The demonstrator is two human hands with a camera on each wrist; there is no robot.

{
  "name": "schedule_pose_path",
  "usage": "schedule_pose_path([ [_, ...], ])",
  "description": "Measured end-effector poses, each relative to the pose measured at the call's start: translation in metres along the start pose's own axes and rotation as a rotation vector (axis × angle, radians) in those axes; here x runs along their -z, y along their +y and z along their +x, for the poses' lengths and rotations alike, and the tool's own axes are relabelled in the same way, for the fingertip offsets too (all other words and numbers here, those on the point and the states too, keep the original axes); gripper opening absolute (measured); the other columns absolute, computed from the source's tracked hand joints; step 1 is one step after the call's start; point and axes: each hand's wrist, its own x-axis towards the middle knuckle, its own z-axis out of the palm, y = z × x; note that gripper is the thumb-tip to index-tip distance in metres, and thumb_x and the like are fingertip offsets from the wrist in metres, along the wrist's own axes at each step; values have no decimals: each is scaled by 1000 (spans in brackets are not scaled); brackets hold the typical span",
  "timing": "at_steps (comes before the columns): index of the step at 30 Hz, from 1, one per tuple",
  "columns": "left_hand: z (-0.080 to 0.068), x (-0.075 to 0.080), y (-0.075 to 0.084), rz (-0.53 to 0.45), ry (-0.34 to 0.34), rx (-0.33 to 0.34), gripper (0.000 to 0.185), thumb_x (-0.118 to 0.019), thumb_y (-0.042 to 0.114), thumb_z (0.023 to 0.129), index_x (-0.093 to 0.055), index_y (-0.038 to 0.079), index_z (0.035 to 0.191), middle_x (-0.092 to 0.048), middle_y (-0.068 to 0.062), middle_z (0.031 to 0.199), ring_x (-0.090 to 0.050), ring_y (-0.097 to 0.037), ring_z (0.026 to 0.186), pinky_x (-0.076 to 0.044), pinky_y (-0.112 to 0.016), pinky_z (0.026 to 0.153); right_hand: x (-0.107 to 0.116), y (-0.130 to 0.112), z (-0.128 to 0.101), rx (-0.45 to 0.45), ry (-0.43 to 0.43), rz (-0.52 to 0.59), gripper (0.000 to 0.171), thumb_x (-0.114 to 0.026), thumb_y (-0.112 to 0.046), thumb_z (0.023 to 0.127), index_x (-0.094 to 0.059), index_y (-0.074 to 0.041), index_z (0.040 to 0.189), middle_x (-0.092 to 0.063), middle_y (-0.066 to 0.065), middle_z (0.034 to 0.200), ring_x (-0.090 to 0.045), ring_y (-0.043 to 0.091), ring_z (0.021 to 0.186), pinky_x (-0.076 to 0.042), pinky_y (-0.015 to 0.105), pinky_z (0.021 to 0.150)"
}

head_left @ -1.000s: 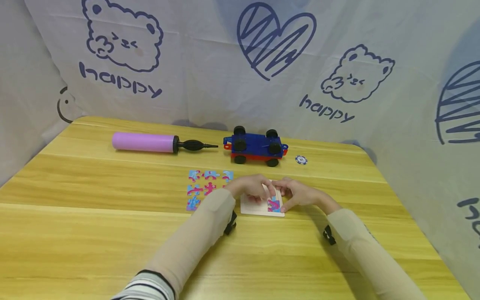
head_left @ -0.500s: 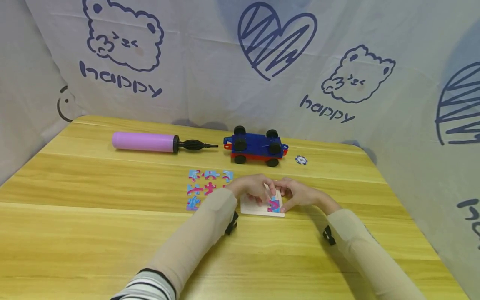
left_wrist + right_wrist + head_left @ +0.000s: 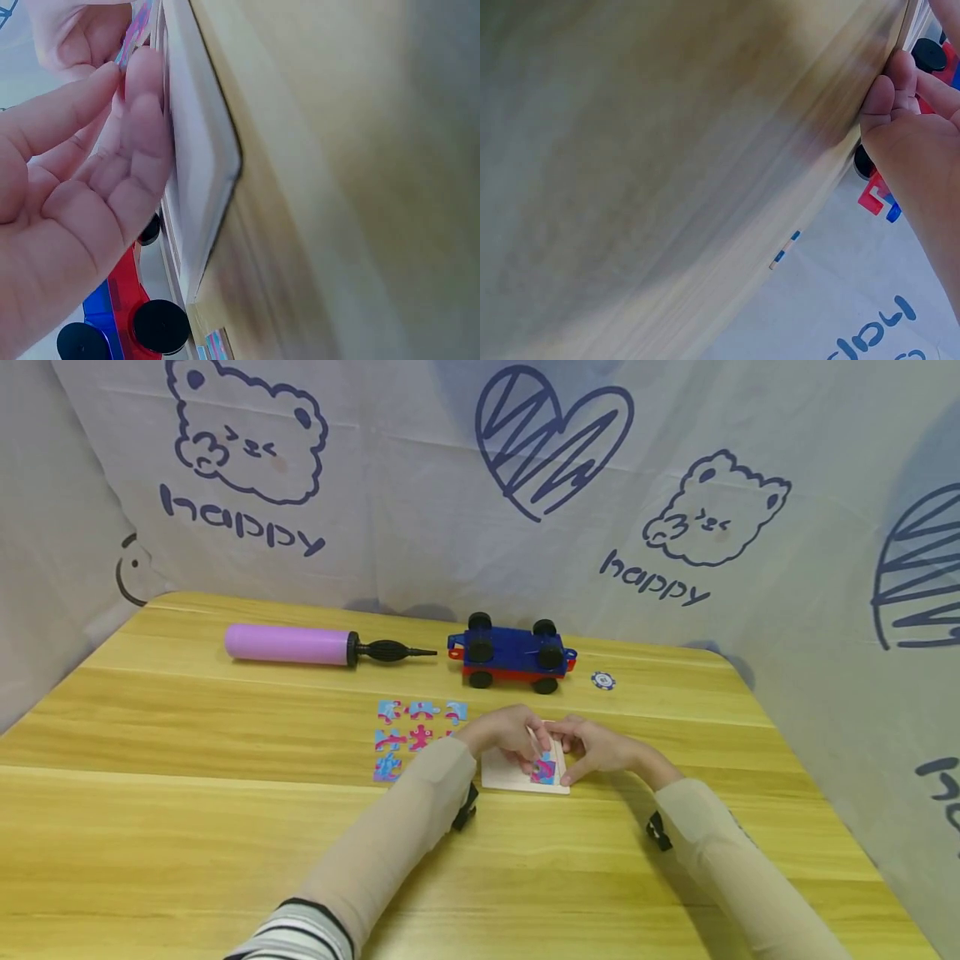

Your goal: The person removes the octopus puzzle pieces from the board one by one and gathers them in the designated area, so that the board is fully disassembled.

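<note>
both hands (image 3: 555, 745) on puzzle board (image 3: 504, 775), mid-table

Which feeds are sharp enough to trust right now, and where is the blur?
Head view: evenly lit and sharp, left hand, right hand and puzzle board clear. Left wrist view: fingers and board edge fairly crisp, table soft. Right wrist view: mostly smeared, out-of-focus wood.

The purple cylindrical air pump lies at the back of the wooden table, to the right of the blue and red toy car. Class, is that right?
Not quite. The purple cylindrical air pump does lie at the back of the wooden table, but to the left of the blue and red toy car, not the right. The head view shows this, with the pump's black nozzle pointing toward the car.
</note>
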Motion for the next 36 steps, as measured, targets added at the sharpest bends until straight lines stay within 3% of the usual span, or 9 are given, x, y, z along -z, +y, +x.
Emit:
schedule_pose_path([
  [13,-9,8,-2,-58,2,18,11,-58,-9,80,-62,-2,88,-60,-9,63,-56,-14,50,-48,-22,51,0,0,-1,-22,5,-9,78,-76,-12,69,-34,15,129,-41,11,89,-37,21,78,-34,24,64],
  [26,-25,25,-18,-122,21,13,11,-58,-9,80,-59,-5,90,-59,-10,62,-57,-14,49,-48,-23,52,0,0,1,-35,1,-28,78,-76,-12,69,-33,15,129,-41,10,89,-38,20,78,-34,25,65],
  [36,-41,38,-25,-76,43,-3,11,-58,-5,82,-59,-4,92,-63,-10,68,-58,-14,53,-47,-23,53,-1,2,1,-31,5,-25,79,-77,-11,69,-33,15,129,-41,10,90,-37,20,80,-35,25,65],
])
